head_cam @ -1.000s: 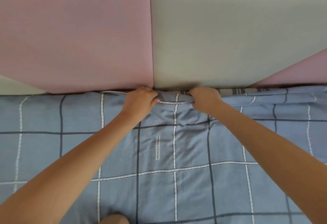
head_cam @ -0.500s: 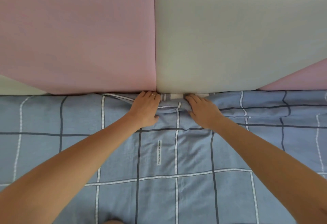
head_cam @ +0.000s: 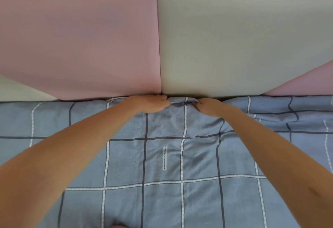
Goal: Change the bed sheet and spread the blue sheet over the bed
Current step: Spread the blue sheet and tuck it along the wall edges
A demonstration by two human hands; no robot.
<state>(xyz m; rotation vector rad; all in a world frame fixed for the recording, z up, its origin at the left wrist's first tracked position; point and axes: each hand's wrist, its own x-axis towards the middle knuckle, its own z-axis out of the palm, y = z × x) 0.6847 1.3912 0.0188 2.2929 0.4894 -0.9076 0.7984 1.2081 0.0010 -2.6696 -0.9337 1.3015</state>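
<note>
Checked blue sheet [head_cam: 126, 164] lies spread — seemingly padded headboard [head_cam: 234, 47] behind.

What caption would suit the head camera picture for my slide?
Left hand and right hand grip the bunched edge of the blue sheet where it meets the pink and grey headboard.

Light: soft and even, no glare; source perhaps overhead.
Shadows: thin dark line just beyond the fingers [head_cam: 162, 100], under the headboard [head_cam: 234, 47].
Focus: mildly soft; fingers blur together.
Edges: lines of the sheet [head_cam: 126, 164] bow far from the fingers.
</note>
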